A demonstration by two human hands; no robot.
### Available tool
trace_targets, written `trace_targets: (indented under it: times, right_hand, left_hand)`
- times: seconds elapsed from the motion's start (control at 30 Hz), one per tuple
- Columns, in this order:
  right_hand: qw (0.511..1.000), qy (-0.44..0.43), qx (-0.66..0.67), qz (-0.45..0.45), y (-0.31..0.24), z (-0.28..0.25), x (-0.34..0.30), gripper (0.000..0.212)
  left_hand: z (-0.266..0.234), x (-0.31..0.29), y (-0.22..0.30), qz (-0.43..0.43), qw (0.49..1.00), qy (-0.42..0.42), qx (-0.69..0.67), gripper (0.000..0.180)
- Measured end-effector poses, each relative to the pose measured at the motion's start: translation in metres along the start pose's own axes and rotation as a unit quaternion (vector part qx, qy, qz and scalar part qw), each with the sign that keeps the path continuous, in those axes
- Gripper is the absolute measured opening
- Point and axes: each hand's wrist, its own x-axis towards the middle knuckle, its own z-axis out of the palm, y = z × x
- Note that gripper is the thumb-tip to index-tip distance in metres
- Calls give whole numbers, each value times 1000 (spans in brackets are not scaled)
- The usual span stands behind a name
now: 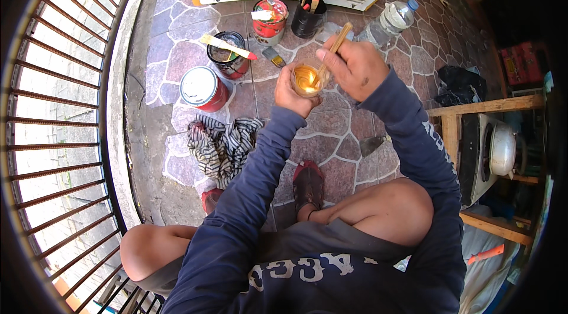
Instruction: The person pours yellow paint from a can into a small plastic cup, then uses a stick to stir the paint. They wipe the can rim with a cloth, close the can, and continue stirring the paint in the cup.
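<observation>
My left hand (291,91) is wrapped round a small clear plastic cup (307,79) with shiny gold liquid in it. Between the fingers of my right hand (358,69) is a thin wooden stick (339,39), slanted so that its lower end dips into the gold liquid. Just beyond the left hand, a paintbrush (274,57) lies on the floor. Left of that hand stands an open dark paint can (229,71) with a pale-handled brush (228,46) across its top. Nearer to me is a red can (205,90) with a white lid.
Farther off stand a red can (270,29), a black cup of brushes (308,20) and a large plastic bottle (391,21). A striped cloth (222,148) lies on the stone-patterned floor. A barred fence (65,136) runs along the left; a wooden frame with a stove (479,154) is at right.
</observation>
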Motion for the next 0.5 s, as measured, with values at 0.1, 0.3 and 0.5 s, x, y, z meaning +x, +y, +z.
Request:
trace_targets:
  times: [0.1, 0.3, 0.5]
  right_hand:
    - [991, -34, 83, -99, 1, 2, 2, 27]
    - [997, -32, 13, -62, 1, 2, 1, 28]
    - [1000, 10, 6, -7, 5, 4, 1, 27]
  left_hand:
    - [0, -1, 0, -8, 1000, -7, -23, 84]
    - [0, -3, 0, -2, 1000, -5, 20, 83]
    - [-2, -1, -2, -15, 1000, -3, 15, 83]
